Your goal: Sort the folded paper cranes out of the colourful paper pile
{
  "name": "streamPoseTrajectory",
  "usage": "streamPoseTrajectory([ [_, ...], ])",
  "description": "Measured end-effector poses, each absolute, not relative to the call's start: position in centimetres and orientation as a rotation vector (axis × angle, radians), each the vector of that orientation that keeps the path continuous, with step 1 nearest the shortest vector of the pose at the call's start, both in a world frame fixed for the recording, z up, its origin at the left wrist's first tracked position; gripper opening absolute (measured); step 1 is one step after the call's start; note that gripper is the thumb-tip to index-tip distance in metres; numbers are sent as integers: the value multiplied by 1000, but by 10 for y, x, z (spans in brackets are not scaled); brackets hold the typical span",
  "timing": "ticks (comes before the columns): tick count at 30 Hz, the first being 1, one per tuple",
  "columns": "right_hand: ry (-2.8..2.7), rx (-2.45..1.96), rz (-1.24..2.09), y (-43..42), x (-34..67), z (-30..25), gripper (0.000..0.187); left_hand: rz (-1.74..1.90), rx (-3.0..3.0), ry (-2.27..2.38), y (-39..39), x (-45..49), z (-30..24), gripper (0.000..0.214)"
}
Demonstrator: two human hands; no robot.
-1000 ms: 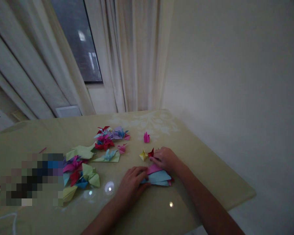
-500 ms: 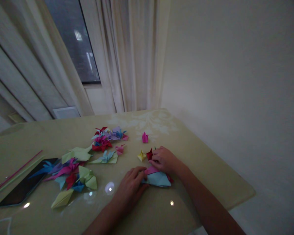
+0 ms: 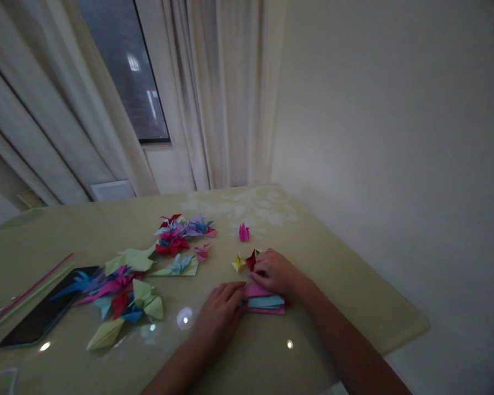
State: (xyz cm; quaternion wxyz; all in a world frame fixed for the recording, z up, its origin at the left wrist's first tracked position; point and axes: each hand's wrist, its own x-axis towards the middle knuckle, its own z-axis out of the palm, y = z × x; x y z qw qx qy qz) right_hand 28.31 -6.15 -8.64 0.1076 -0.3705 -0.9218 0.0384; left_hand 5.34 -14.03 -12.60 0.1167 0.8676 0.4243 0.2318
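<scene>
A stack of folded paper (image 3: 267, 303) in pink and light blue lies on the table between my hands, with a dark red edge showing at its right end. At its left end, my left hand (image 3: 222, 307) has bent fingers and thumb closed on the paper. My right hand (image 3: 275, 272) is curled over the stack's upper edge, fingertips pressed together on the pink layer; part of that grip is hidden. Just beyond the right fingers sit a small dark red folded piece (image 3: 251, 260) and a yellow folded piece (image 3: 238, 263).
A magenta paper crane (image 3: 243, 232) stands farther back. Colourful paper cranes are heaped in a back pile (image 3: 172, 246) and a left pile (image 3: 121, 302). A black phone-like slab (image 3: 37, 315) and thin paper strips (image 3: 28, 291) lie at far left. The table's right edge runs beside a wall.
The light blue layer has folded upward, and pink paper now shows beneath it at the near edge. Both hands stay in nearly the same place.
</scene>
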Motion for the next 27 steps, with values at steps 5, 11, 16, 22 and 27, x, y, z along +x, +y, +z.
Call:
streamPoseTrajectory([
  [5, -2695, -1027, 144, -61, 284, -90, 27, 658, 2526, 1201, -140, 52, -126, 13],
  [11, -2674, -967, 129, -61, 284, -93, 33, 655, 2531, 1114, -135, 50, -127, 10],
  [16, -2646, -907, 87, -60, 283, -96, 34, 716, 2487, 1146, -142, 49, -126, 20],
  [22, -2440, -968, -94, -58, 284, -94, 40, 879, 2518, 1432, -113, 35, -105, 12],
  [27, -2267, -1014, -133, -56, 290, -94, 49, 545, 2673, 2082, -70, 9, -107, 39],
])
